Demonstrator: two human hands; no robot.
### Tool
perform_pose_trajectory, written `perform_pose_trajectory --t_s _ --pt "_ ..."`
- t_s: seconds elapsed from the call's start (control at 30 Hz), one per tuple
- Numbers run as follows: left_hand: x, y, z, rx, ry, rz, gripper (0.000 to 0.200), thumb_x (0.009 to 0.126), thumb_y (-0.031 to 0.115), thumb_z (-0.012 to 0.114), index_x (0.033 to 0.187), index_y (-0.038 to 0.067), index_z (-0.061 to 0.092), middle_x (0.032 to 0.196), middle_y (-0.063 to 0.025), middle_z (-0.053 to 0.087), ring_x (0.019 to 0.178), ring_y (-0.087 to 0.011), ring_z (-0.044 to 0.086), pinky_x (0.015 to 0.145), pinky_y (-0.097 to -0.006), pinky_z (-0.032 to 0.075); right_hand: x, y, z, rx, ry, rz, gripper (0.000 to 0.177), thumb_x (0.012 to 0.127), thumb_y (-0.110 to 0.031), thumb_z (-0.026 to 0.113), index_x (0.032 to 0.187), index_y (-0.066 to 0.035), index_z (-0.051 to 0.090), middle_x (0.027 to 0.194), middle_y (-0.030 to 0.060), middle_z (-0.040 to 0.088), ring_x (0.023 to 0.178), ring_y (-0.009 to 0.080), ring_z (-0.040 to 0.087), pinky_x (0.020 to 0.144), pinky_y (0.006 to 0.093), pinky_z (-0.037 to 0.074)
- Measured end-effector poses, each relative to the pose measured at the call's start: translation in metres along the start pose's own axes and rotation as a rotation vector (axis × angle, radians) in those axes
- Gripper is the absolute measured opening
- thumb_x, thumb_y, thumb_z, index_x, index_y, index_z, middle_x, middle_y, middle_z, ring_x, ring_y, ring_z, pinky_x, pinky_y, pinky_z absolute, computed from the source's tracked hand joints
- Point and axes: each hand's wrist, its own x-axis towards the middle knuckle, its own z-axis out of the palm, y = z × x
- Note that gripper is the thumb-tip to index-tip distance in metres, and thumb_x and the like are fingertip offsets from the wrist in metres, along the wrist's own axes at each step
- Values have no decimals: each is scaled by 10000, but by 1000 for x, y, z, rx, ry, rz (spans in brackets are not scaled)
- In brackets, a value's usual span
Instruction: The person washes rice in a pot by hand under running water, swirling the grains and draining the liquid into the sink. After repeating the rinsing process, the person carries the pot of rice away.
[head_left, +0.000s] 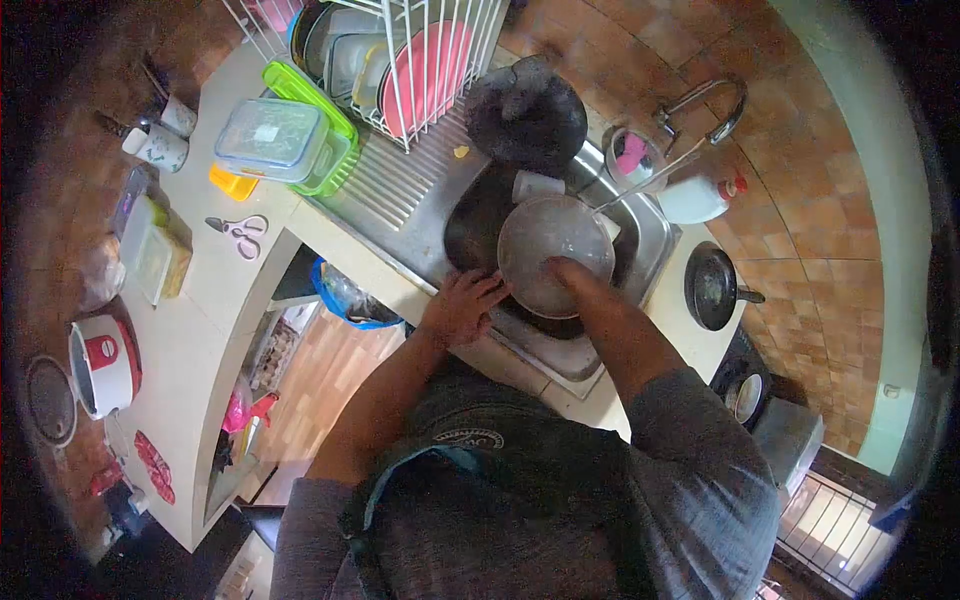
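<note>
A round, greyish translucent bowl (535, 240) is over the sink (640, 270), under the thin spout of the tap (690, 150). My left hand (463, 308) is at its left rim, with fingertips against the edge. Inside the bowl is my right hand (578, 283), fingers bent and pressed together; whether they hold anything is hidden. Behind the bowl a pale cup (538, 186) lies in the basin. A dark wok (527, 112) rests at the far side of the sink.
A white rack (400, 75) with a pink plate (425, 75) stands beyond the drainboard. Lidded containers (270, 138) and scissors (240, 235) are left. On the right are a soap bottle (692, 202), a tub with something pink (632, 158) and a frying pan (710, 287).
</note>
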Motion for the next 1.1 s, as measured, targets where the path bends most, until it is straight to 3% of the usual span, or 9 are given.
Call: perform_pose_trajectory --t_s 0.43,0.6,1.0,1.1 --pt "1 2 -1 -12 -15 -25 718 813 292 697 1491 230 473 1535 -61 460 1358 -328 442 1102 -553 367 -13 -15 -38 28 -36 30 576 988 -323 524 1505 -85 438 1483 122 514 1312 289 504 1047 505 434" --pt "0 1 1 -45 1 -24 732 807 301 706 1495 235 465 1549 -58 442 1369 -328 432 1119 -559 351 24 -50 -47 36 -49 43 572 993 -323 515 1507 -86 434 1491 121 508 1322 289 497 1051 508 431" --pt "0 -3 14 -44 49 -13 722 797 267 690 1487 249 479 1527 -52 470 1374 -318 434 1108 -532 370 65 -42 -12 62 -83 68 564 1005 -325 493 1512 -89 425 1508 120 493 1347 289 480 1059 517 426" --pt "0 -4 13 -12 -7 -3 813 777 331 734 1526 251 431 1558 -61 428 1369 -346 423 1125 -571 359 79 -39 0 66 -89 75 561 1008 -326 487 1513 -89 423 1513 120 489 1353 289 476 1061 519 424"
